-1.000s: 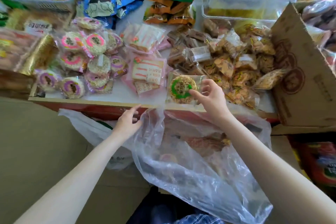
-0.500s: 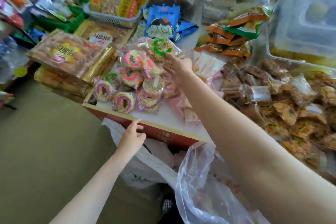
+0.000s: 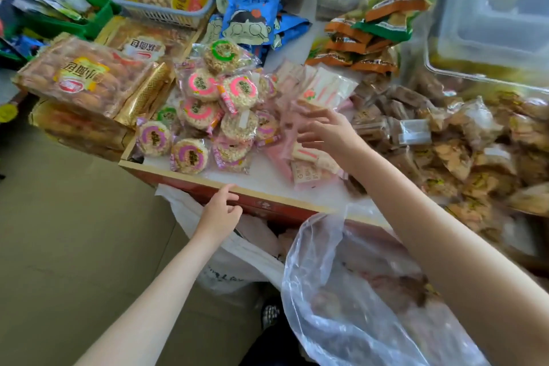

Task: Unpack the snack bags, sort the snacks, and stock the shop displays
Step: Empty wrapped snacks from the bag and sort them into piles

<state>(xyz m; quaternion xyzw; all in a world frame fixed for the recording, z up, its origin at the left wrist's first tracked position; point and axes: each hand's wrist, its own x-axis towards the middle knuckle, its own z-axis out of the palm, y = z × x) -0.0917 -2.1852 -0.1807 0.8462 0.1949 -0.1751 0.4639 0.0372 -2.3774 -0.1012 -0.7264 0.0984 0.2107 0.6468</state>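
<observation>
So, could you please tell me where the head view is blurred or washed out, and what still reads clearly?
Head view: the right hand is smeared by motion blur over the pink packets; the brown snack pile at right is soft; the clear plastic bag catches pale glare; the round rice cakes and the left hand stay fairly sharp; edges bow with wide-angle distortion.

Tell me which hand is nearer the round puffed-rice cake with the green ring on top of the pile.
Right. The right hand hovers open over the pink packets, down-right of the green-ringed rice cake. The left hand is lower, at the tray's red front edge.
</observation>
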